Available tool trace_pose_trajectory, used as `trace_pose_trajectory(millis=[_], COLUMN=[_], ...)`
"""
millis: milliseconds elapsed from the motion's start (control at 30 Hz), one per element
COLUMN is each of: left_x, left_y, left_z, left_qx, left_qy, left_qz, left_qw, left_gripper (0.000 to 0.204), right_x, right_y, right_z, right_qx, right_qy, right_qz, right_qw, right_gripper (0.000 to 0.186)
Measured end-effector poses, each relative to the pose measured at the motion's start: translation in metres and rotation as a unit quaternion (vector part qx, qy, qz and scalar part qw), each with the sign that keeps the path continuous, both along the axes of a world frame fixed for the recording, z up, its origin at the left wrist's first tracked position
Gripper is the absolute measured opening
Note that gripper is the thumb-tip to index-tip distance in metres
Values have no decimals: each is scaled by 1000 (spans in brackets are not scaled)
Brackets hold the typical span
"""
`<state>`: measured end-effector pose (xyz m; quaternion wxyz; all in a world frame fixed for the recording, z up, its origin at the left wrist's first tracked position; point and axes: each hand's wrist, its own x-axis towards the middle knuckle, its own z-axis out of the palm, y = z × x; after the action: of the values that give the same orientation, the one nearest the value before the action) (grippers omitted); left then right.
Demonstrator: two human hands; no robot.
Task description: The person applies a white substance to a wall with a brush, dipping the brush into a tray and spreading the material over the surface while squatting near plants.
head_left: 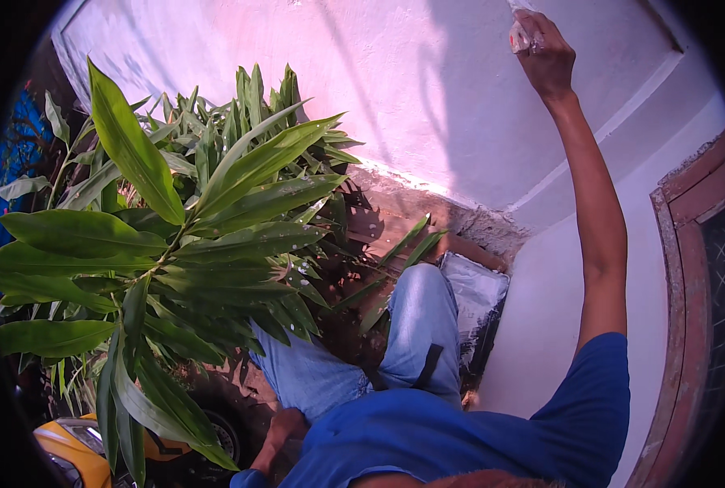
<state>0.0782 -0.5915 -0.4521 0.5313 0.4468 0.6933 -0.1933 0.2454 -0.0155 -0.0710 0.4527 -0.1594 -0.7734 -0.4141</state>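
Note:
My right arm is stretched up and forward along the white wall point(501, 98). Closed at the far right, my right hand point(548, 55) grips a white paint-smeared handle point(521, 37) with a small reddish mark. The tool's head runs off the upper edge, so its kind is hidden. My left hand point(286, 426) is low beside my left thigh, partly covered by my blue shirt; its fingers cannot be made out. By my right knee lies a dark tray point(478, 294) coated with white paint.
A large leafy plant point(163, 260) spreads over the left side and partly covers my left leg. Behind its lower leaves is a yellow and black vehicle point(102, 443). A wooden frame with a dark mesh panel point(681, 342) stands at the right. Cut leaves point(407, 244) lie near the wall's base.

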Motion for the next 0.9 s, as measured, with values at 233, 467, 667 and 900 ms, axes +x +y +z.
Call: trace_pose_trajectory(millis=[233, 467, 667, 900], left_x=[1, 12, 29, 37], left_y=[-8, -26, -36, -56], left_z=[-1, -13, -6, -15], left_qx=[39, 41, 91, 108], left_qy=[11, 24, 42, 70], left_qz=[28, 49, 83, 84], left_qw=[999, 998, 991, 988], left_gripper=[38, 32, 28, 27], right_x=[-28, -86, -118, -134], right_y=[-19, -12, -26, -13], right_z=[-225, -209, -185, -292], right_qx=[-344, -389, -254, -423], right_qy=[-227, -225, -51, -133], right_qz=[12, 28, 163, 125], right_qw=[911, 893, 952, 887], right_gripper=[12, 15, 21, 18])
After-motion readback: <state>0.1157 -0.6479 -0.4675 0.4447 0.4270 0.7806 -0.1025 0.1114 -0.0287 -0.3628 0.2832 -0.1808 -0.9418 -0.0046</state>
